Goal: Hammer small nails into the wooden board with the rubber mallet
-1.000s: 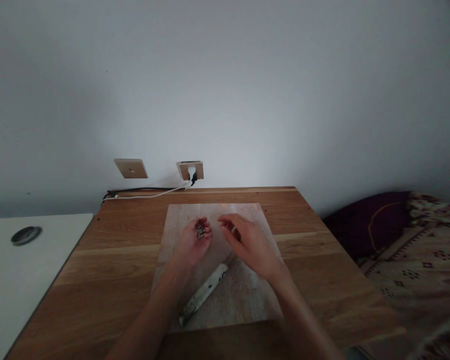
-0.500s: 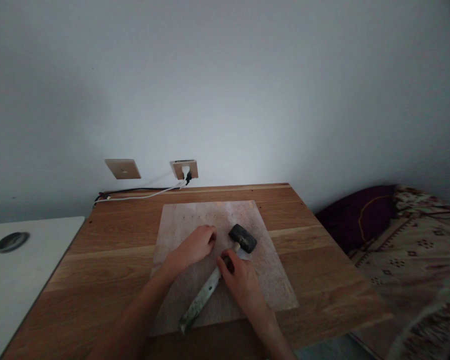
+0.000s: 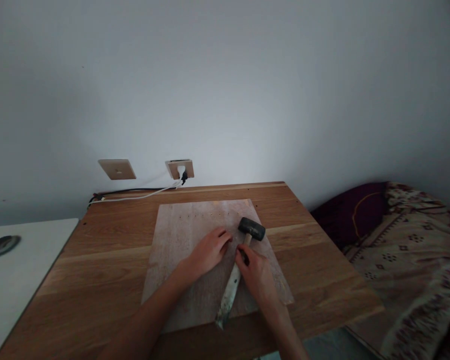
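A mallet with a black head and a worn whitish handle slants over a pale board. My right hand is closed round the handle just below the head. To its left, my left hand is low over the board, fingers curled together; whatever they may pinch is hidden or too small to make out. Several small dark points, nails or holes, run in a row near the board's far edge.
The board lies on a wooden table against a wall. Behind it a plugged socket and a wall plate trail cables. A white surface stands left; patterned bedding and a purple cushion lie right.
The mallet has swung to a steeper slant and shifted right with my right hand. My left hand has moved right, closer to the mallet head. The view has turned slightly.
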`<act>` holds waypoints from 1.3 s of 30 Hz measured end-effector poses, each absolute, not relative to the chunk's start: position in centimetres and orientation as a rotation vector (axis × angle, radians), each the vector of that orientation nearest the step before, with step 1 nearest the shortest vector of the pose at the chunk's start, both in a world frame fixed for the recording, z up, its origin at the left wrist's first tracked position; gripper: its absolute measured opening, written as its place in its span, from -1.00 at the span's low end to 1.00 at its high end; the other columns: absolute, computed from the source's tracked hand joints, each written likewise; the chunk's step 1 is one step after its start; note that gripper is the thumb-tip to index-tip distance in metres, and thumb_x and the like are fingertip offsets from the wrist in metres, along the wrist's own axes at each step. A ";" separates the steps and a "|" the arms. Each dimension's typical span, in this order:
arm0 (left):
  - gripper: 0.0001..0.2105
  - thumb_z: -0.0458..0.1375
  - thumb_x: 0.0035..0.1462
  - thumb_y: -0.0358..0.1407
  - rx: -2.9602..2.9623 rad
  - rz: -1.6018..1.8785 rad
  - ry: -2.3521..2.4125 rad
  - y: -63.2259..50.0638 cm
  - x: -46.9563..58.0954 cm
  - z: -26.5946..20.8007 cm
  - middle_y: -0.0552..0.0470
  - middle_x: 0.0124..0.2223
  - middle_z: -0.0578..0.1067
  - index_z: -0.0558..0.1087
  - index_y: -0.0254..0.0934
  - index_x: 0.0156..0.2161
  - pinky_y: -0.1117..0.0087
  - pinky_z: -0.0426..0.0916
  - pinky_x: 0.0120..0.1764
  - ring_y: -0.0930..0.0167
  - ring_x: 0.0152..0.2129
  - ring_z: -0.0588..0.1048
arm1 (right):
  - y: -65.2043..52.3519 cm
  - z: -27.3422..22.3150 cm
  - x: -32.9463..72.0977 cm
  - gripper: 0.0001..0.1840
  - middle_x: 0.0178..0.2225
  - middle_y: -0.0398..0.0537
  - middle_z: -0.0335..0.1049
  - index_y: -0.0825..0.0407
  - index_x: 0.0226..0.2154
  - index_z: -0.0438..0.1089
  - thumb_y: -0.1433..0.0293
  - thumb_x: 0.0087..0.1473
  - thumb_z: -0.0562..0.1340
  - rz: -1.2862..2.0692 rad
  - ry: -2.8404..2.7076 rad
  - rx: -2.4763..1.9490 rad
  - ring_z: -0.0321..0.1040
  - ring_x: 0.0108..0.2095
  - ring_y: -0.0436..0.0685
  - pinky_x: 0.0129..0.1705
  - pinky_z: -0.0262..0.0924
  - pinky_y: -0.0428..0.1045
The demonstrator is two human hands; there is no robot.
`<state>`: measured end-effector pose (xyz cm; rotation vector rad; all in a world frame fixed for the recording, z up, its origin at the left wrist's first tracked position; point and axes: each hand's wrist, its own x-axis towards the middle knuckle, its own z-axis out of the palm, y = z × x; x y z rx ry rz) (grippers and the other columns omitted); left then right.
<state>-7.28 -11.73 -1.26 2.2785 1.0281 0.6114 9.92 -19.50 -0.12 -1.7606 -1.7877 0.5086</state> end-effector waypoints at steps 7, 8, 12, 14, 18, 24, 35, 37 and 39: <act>-0.67 0.17 0.25 -0.43 2.367 0.647 0.981 -12.4 -8.6 0.4 -0.11 0.09 0.55 0.49 -0.17 0.11 0.06 0.30 0.21 0.19 0.09 0.46 | -20.1 0.3 10.5 -0.57 -0.10 0.18 0.63 0.05 0.07 0.47 0.19 0.44 0.03 0.509 -1.781 -1.724 0.60 -0.14 0.33 -0.14 0.41 0.10; -0.64 0.18 0.26 -0.39 2.344 0.693 1.020 -12.9 -9.2 0.8 -0.11 0.15 0.52 0.47 -0.15 0.14 0.05 0.30 0.23 0.18 0.13 0.44 | -20.4 0.5 10.8 -0.56 -0.07 0.18 0.62 0.05 0.10 0.45 0.16 0.45 0.02 0.489 -1.754 -1.724 0.59 -0.10 0.33 -0.12 0.42 0.11; -0.70 0.08 0.33 -0.29 2.246 0.922 1.493 -16.4 -13.3 1.2 -0.12 0.18 0.50 0.48 -0.12 0.12 -0.02 0.34 0.23 0.15 0.15 0.44 | -22.1 0.5 12.7 -0.58 -0.06 0.17 0.57 0.00 0.03 0.45 0.15 0.47 -0.01 0.306 -1.666 -1.740 0.55 -0.12 0.29 -0.10 0.42 0.14; -0.71 0.03 0.34 -0.26 2.213 0.956 1.795 -18.9 -16.2 0.4 -0.15 0.16 0.51 0.50 -0.14 0.06 -0.10 0.33 0.23 0.10 0.15 0.44 | -23.3 -0.3 13.8 -0.60 -0.04 0.18 0.54 -0.01 0.04 0.44 0.16 0.46 0.01 0.168 -1.721 -1.733 0.50 -0.05 0.31 -0.01 0.40 0.20; -0.65 0.01 0.35 -0.12 2.123 0.838 2.065 -23.1 -20.8 -1.8 -0.17 0.22 0.49 0.49 -0.15 0.10 -0.17 0.44 0.13 0.00 0.13 0.49 | -25.5 -2.6 15.2 -0.55 0.15 0.17 0.47 -0.02 0.19 0.37 0.13 0.46 0.01 -0.055 -1.896 -1.780 0.30 0.23 0.41 0.14 0.26 0.33; -0.61 0.01 0.35 -0.06 2.001 0.906 2.037 -24.5 -21.5 -3.2 -0.09 0.19 0.52 0.44 -0.09 0.17 0.00 0.56 0.06 0.11 0.06 0.57 | -26.0 -4.0 15.8 -0.53 0.20 0.13 0.46 -0.01 0.20 0.37 0.12 0.46 0.01 -0.107 -1.919 -1.841 0.20 0.34 0.40 0.25 0.15 0.32; -0.63 0.04 0.37 -0.28 2.150 0.853 1.628 -23.1 -12.8 -3.3 -0.13 0.32 0.37 0.38 -0.13 0.23 0.09 0.50 0.16 0.19 0.21 0.46 | -23.5 -4.8 26.7 -0.41 0.15 0.11 0.51 0.02 0.11 0.44 0.02 0.46 -0.09 -0.283 -1.870 -1.924 0.18 0.34 0.45 0.29 0.13 0.38; -0.59 0.05 0.35 -0.32 2.174 0.801 1.517 -22.2 -10.4 -3.3 -0.17 0.35 0.33 0.34 -0.16 0.27 0.08 0.47 0.20 0.18 0.27 0.39 | -22.7 -5.1 29.4 -0.38 0.12 0.16 0.52 0.05 0.07 0.46 0.00 0.45 -0.10 -0.326 -1.830 -1.950 0.24 0.30 0.46 0.27 0.16 0.39; -0.54 0.07 0.33 -0.35 2.210 0.743 1.405 -21.4 -8.4 -3.2 -0.20 0.38 0.29 0.28 -0.18 0.31 0.06 0.42 0.25 0.17 0.31 0.34 | -21.9 -5.3 31.9 -0.37 0.11 0.20 0.52 0.06 0.05 0.46 0.00 0.44 -0.11 -0.336 -1.784 -1.977 0.33 0.23 0.45 0.26 0.19 0.40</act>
